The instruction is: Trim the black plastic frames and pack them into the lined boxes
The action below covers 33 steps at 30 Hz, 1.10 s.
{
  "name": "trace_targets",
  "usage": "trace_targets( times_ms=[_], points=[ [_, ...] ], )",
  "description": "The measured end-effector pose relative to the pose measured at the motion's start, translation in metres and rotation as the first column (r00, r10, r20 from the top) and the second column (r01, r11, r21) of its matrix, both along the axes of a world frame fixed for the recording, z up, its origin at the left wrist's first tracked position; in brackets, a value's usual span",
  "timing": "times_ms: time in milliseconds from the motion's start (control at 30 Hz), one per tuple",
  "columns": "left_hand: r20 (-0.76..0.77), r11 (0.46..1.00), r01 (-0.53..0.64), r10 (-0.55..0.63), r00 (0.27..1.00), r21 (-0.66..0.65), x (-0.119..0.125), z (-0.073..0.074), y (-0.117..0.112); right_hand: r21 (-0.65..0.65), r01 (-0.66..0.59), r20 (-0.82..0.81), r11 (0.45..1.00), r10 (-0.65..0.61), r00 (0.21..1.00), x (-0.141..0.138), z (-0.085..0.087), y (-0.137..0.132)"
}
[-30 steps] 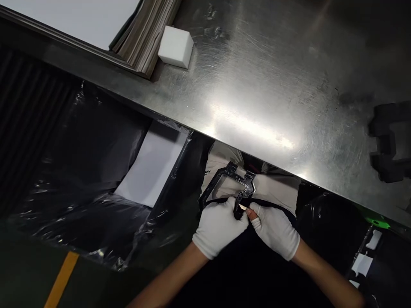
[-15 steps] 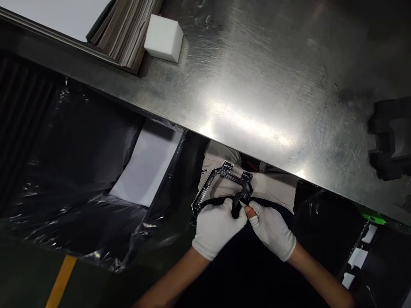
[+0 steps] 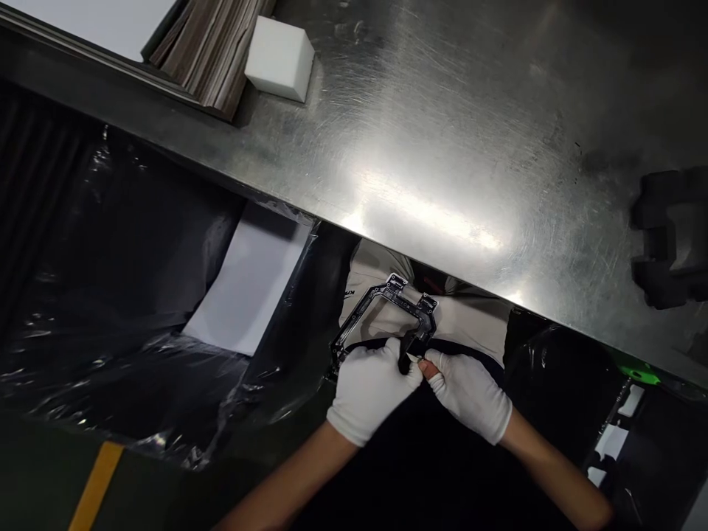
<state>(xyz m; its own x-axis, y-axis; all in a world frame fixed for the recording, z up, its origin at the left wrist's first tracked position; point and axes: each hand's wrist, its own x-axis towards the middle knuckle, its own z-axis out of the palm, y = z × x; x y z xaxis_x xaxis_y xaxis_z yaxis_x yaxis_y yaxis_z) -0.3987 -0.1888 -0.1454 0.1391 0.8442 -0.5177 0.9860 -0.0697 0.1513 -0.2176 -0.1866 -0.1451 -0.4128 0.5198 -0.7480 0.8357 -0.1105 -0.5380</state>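
My left hand [image 3: 365, 389], in a white glove, is closed on a black angular frame [image 3: 405, 304] with an open middle and two hinge-like lugs at its top. The frame is tilted above my lap, below the table edge; its lower part is hidden behind the glove. My right hand [image 3: 470, 392], also gloved but with a bare thumb tip, pinches a small pale pointed piece [image 3: 414, 358] against the frame's lower right end. Too little of that piece shows to name its kind. Both hands are close together, almost touching.
A scratched metal table [image 3: 442, 133] spans the upper view. On it are a white foam block [image 3: 279, 59], a stack of sheets [image 3: 221, 66] and a black moulded part [image 3: 672, 240]. Black plastic with a white sheet [image 3: 248, 284] hangs at left; a green object [image 3: 639, 374] is at right.
The frame has shifted and tilted very slightly in my left hand. The right hand's pinch at the frame's end has moved a little left. The whole view has drifted slightly.
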Motion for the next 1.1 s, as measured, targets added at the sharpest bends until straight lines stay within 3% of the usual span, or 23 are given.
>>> trace_targets(
  times_ms=[400, 567, 633, 700, 767, 833, 867, 933, 967, 1033, 1100],
  points=[
    [-0.034, 0.999, -0.026, 0.027, 0.999, 0.024, 0.002, -0.001, 0.0, -0.02, 0.144, 0.063, 0.989, -0.143, 0.988, -0.007, 0.001, -0.009],
    [-0.058, 0.999, -0.033, 0.035, 0.998, 0.029, 0.005, -0.001, 0.002, -0.041, 0.234, 0.0, 0.971, -0.234, 0.972, -0.007, -0.006, -0.009],
    [-0.028, 0.996, -0.088, 0.088, 0.996, 0.024, 0.001, -0.002, 0.003, -0.059, 0.277, -0.074, 0.959, -0.281, 0.957, 0.001, -0.006, -0.007],
    [0.103, 0.979, -0.203, 0.206, 0.973, -0.035, -0.008, -0.007, 0.004, -0.096, 0.334, -0.167, 0.938, -0.346, 0.923, 0.019, 0.003, -0.004],
    [0.319, 0.927, -0.336, 0.373, 0.871, -0.165, -0.018, -0.016, 0.003, -0.189, 0.373, -0.209, 0.908, -0.408, 0.889, 0.046, 0.021, 0.003],
    [0.499, 0.84, -0.442, 0.543, 0.675, -0.316, -0.026, -0.025, 0.003, -0.236, 0.424, -0.154, 0.875, -0.464, 0.872, 0.078, 0.04, 0.014],
    [0.551, 0.794, -0.48, 0.606, 0.574, -0.373, -0.029, -0.029, 0.004, -0.175, 0.472, -0.105, 0.864, -0.493, 0.864, 0.093, 0.048, 0.024],
    [0.6, 0.721, -0.52, 0.682, 0.418, -0.458, -0.033, -0.032, 0.009, 0.177, 0.547, 0.023, 0.818, -0.559, 0.829, 0.117, 0.055, 0.051],
    [0.613, 0.701, -0.505, 0.701, 0.364, -0.503, -0.036, -0.031, 0.013, 0.391, 0.513, 0.094, 0.764, -0.587, 0.804, 0.125, 0.054, 0.068],
    [0.652, 0.706, -0.383, 0.704, 0.283, -0.596, -0.044, -0.023, 0.019, 0.69, 0.314, 0.215, 0.652, -0.6, 0.771, 0.128, 0.049, 0.105],
    [0.699, 0.722, -0.189, 0.691, 0.182, -0.665, -0.058, -0.011, 0.021, 0.797, 0.092, 0.303, 0.597, -0.528, 0.793, 0.116, 0.044, 0.14]
  ],
)
